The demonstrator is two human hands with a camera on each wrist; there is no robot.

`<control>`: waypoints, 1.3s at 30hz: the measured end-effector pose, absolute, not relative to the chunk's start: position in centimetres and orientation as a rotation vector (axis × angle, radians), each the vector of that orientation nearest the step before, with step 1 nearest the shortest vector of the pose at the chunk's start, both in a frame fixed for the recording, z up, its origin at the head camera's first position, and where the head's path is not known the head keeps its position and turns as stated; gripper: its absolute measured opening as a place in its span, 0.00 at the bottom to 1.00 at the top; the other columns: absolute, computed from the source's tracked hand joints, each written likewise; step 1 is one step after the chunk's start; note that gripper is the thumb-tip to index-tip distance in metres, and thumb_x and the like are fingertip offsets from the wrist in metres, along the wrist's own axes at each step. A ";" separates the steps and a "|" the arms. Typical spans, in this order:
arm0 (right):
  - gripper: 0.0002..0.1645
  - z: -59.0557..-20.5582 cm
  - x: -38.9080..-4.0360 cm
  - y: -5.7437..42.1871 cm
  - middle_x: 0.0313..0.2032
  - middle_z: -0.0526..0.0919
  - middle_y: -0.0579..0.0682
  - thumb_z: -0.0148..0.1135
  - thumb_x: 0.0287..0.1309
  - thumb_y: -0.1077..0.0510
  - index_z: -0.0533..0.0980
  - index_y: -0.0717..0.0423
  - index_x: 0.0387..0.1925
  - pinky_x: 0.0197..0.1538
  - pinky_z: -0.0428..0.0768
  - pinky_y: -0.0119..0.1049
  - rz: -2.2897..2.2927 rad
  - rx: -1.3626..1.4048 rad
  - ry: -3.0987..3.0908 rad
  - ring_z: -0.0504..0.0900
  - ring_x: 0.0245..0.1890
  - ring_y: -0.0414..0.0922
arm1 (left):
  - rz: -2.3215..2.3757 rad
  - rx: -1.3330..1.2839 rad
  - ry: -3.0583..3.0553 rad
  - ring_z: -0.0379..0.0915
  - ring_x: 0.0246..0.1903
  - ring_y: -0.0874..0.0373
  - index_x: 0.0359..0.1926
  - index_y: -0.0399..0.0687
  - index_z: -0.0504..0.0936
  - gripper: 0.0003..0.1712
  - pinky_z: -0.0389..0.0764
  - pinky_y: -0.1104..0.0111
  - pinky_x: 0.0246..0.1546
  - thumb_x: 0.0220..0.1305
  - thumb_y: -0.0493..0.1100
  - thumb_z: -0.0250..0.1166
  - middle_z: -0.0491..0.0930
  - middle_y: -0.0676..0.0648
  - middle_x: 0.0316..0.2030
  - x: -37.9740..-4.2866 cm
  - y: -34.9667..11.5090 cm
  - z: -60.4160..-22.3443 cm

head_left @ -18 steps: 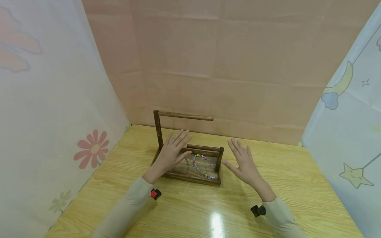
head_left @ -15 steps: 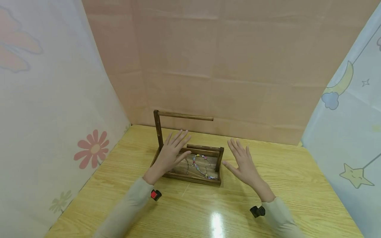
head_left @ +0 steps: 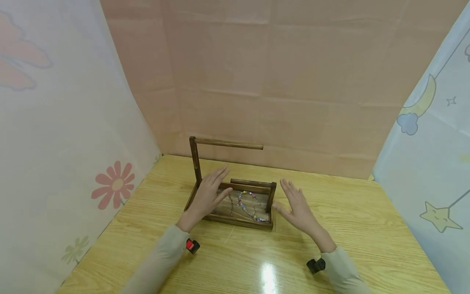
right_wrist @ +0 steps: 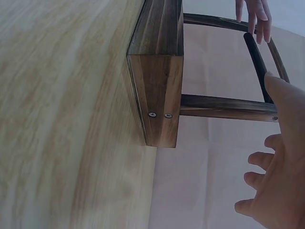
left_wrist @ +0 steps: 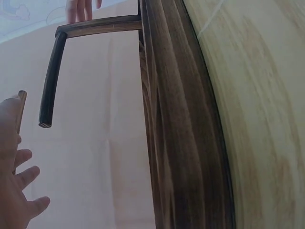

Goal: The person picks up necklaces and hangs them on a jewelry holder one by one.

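A dark brown wooden jewelry stand with a shallow tray (head_left: 236,221) sits on the table. Its tall post (head_left: 195,161) on the left carries a high bar (head_left: 229,143); a short post (head_left: 271,198) on the right carries a low bar (head_left: 251,182). Inside the tray lie a colorful beaded strand (head_left: 243,207) and a thin dark chain (head_left: 231,206). My left hand (head_left: 206,198) hovers over the tray's left part, fingers extended, hiding some of what lies there. Just right of the short post, my right hand (head_left: 300,212) is held up with straight fingers. Neither hand grips anything.
The stand rests on a light wood-grain table (head_left: 349,228). Behind it rises a pinkish-tan backdrop (head_left: 293,81). Flower-printed cloth (head_left: 73,134) hangs at the left, and cloth with a moon and star (head_left: 437,155) at the right. Screw heads (right_wrist: 152,114) show on the tray's end.
Both hands have tilted and their fingertips have sunk slightly, with the fingers drawn closer together. The right hand has shifted slightly left. The stand and strands lie as before.
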State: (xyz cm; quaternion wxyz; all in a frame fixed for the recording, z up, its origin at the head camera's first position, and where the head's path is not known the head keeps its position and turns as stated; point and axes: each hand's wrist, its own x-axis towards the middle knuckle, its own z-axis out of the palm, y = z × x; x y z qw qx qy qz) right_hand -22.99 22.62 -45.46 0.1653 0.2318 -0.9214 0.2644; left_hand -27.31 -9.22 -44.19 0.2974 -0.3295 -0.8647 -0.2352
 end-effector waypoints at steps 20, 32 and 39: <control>0.52 -47.7 -23.0 22.3 0.70 0.49 0.58 0.59 0.58 0.42 0.42 0.54 0.72 0.65 0.43 0.66 0.821 0.655 -2.734 0.46 0.70 0.59 | -0.980 -0.712 -2.510 0.64 0.61 0.49 0.66 0.46 0.64 0.32 0.69 0.51 0.58 0.67 0.58 0.52 0.68 0.44 0.61 -27.1 -9.0 -46.6; 0.49 -48.5 -22.9 22.0 0.68 0.54 0.63 0.60 0.58 0.44 0.50 0.63 0.70 0.62 0.48 0.70 0.794 0.681 -2.754 0.49 0.69 0.63 | -0.995 -0.667 -2.640 0.69 0.56 0.49 0.62 0.46 0.70 0.29 0.72 0.53 0.55 0.67 0.58 0.51 0.73 0.44 0.57 -27.3 -8.0 -47.5; 0.47 -49.0 -22.9 21.9 0.68 0.56 0.64 0.60 0.57 0.43 0.55 0.64 0.68 0.62 0.48 0.69 0.756 0.694 -2.772 0.51 0.68 0.63 | -1.053 -0.656 -2.684 0.72 0.52 0.48 0.59 0.45 0.73 0.27 0.74 0.51 0.51 0.68 0.57 0.51 0.74 0.45 0.54 -27.2 -7.4 -47.8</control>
